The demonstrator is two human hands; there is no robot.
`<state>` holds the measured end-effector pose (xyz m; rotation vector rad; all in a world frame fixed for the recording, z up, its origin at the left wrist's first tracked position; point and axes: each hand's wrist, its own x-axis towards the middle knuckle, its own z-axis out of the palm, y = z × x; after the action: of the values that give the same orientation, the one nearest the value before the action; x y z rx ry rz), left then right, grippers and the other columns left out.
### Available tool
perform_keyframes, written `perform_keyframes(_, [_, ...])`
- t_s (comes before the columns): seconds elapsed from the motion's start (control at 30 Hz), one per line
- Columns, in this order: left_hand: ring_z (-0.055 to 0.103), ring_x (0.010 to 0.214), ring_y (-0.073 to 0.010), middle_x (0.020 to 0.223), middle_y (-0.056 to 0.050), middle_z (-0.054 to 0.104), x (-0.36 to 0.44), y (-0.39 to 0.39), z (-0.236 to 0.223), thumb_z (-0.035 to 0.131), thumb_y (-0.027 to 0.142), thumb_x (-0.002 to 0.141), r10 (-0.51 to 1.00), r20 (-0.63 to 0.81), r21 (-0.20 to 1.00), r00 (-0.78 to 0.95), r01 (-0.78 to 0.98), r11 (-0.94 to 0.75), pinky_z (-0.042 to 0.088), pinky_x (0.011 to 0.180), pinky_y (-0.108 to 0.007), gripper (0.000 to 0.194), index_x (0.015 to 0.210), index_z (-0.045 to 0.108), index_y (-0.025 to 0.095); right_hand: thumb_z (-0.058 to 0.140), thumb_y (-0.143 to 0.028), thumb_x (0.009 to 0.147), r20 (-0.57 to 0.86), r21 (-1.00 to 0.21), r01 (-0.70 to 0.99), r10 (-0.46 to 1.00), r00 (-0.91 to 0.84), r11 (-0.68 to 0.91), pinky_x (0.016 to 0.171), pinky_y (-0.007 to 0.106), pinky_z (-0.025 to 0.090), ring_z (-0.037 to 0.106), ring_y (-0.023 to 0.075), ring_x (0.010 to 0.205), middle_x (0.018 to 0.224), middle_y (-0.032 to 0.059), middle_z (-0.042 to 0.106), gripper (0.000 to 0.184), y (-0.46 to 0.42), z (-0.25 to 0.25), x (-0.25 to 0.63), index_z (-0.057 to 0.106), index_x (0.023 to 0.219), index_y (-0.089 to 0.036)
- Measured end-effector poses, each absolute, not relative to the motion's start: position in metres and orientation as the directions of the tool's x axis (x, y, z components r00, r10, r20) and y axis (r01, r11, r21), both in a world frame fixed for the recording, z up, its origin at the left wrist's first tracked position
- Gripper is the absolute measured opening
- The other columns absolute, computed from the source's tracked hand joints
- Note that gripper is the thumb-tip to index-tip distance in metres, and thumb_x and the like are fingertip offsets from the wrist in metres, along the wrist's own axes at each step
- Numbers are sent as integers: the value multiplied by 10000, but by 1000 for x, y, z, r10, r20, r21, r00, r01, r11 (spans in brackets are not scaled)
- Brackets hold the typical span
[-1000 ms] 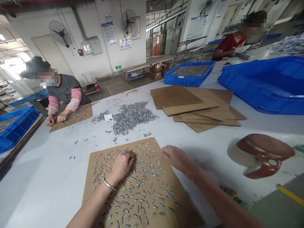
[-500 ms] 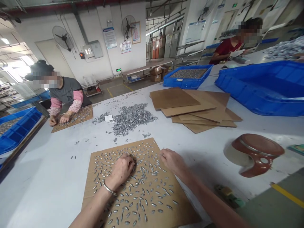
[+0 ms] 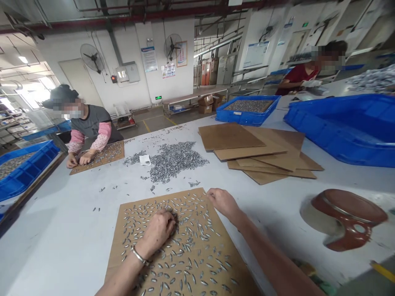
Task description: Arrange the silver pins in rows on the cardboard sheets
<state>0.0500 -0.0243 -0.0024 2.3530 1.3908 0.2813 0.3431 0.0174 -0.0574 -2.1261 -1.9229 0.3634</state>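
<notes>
A brown cardboard sheet (image 3: 115,250) lies on the white table in front of me, strewn with small, silvery, spindle-shaped metal pieces (image 3: 185,263). Over the middle of the sheet, my left hand (image 3: 159,230) is closed with its fingertips bent down among the pieces; what they hold, if anything, is hidden. My right hand (image 3: 222,202) is at the sheet's far right corner, fingers curled together at the edge. Whether it grips the cardboard or a piece does not show. Beyond the sheet rises a heap of the same metal pieces (image 3: 175,162).
Stacked cardboard sheets (image 3: 234,137) lie at the back right, near a filled blue tray (image 3: 239,119) and a large blue bin (image 3: 339,144). A reddish-brown stool-shaped object (image 3: 348,209) is to the right. One co-worker (image 3: 95,123) handles pieces at left; another (image 3: 300,78) sits far right.
My right hand has shifted along the edge to the sheet's far corner. The left hand stays over the middle, still closed. The view has tilted slightly upward.
</notes>
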Motion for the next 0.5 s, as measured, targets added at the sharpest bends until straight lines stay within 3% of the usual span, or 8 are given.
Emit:
perform_keyframes(0.27, [616,817,-187,945,-84,671,44,-26,2,490,176,975,870,-17,446,493,783,-435,476,761,-288,237,841,684,167,525,-177,971,-112,-269,958,991,69,-97,708,269,395,716,227,956,1058,140,770,225,54,-45,335,748,999,-169])
perform_keyframes(0.4, [638,867,-198,987,-86,684,41,-25,4,494,194,982,879,-39,463,474,788,-405,492,797,-296,242,896,719,173,518,-175,974,-85,-277,961,996,-15,-9,734,257,396,707,208,982,1099,120,763,234,61,-40,326,750,1001,-185])
perform_keyframes(0.5, [643,864,-194,996,-79,690,43,-25,3,496,194,983,874,-37,452,485,788,-418,491,789,-290,239,895,717,179,544,-178,958,-84,-285,958,995,-54,28,702,260,383,707,201,902,978,108,771,216,63,-38,320,759,931,-181])
